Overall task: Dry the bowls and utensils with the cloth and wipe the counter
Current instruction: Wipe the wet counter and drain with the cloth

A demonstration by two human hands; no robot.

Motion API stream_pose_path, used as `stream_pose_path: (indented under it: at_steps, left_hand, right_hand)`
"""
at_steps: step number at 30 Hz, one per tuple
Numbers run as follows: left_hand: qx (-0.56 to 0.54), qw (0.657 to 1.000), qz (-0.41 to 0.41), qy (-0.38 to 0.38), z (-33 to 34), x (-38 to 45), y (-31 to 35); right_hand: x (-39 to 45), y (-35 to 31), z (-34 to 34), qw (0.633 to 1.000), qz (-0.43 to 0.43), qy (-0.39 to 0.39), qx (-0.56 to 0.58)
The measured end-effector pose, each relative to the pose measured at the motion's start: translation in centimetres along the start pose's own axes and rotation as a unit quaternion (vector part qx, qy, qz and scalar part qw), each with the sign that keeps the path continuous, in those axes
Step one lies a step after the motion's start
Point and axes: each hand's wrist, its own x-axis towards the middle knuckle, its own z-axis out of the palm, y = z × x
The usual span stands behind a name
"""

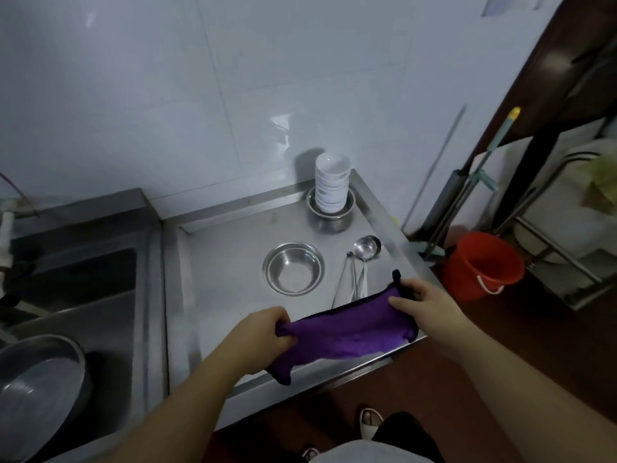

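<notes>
A purple cloth (347,332) with a dark edge is stretched between both hands above the front edge of the steel counter (227,262). My left hand (263,332) grips its left end and my right hand (424,302) pinches its right end. Behind the cloth a steel bowl (293,269) sits upright on the counter. To its right lie a steel ladle (365,247) and other metal utensils (350,282), partly hidden by the cloth. A stack of white bowls (331,182) stands in another steel bowl (330,212) at the back right corner.
A steel sink (73,295) lies to the left with a large steel basin (36,382) in it. A red bucket (484,265) and a mop (474,182) stand on the floor right of the counter, beside a metal rack (567,262). A tiled wall (200,95) backs the counter.
</notes>
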Motion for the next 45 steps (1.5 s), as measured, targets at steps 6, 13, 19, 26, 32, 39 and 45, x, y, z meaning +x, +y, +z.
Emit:
stream_pose_path:
  at_steps: [6, 13, 19, 26, 32, 39, 45]
  left_hand:
    - [-0.014, 0.994, -0.008, -0.109, 4.1, 1.4, 0.4]
    - [-0.008, 0.984, -0.006, -0.180, 9.0, 3.9, 2.6]
    - [-0.007, 0.984, -0.023, -0.175, 13.6, 7.2, 5.8]
    - [-0.034, 0.987, -0.111, -0.114, 17.9, 11.8, 10.2]
    - [-0.006, 0.981, -0.190, -0.038, 20.7, 14.8, 12.2]
    - [-0.012, 0.964, -0.265, -0.005, 22.0, 17.2, 12.7]
    - [-0.032, 0.960, -0.277, 0.010, 21.7, 17.7, 12.3]
  right_hand:
    - [-1.4, 2.2, -4.2, 0.983, -0.004, 0.010, -0.183]
    - [-0.3, 5.5, -9.0, 0.959, 0.054, -0.032, -0.276]
    - [3.9, 7.8, -13.4, 0.949, 0.077, -0.070, -0.299]
    - [12.2, 10.3, -17.3, 0.930, 0.096, -0.073, -0.347]
    - [18.0, 12.7, -17.6, 0.914, 0.075, -0.081, -0.390]
    - [20.8, 14.2, -15.7, 0.894, 0.075, -0.075, -0.435]
    - [20.8, 13.7, -14.9, 0.882, 0.077, -0.061, -0.461]
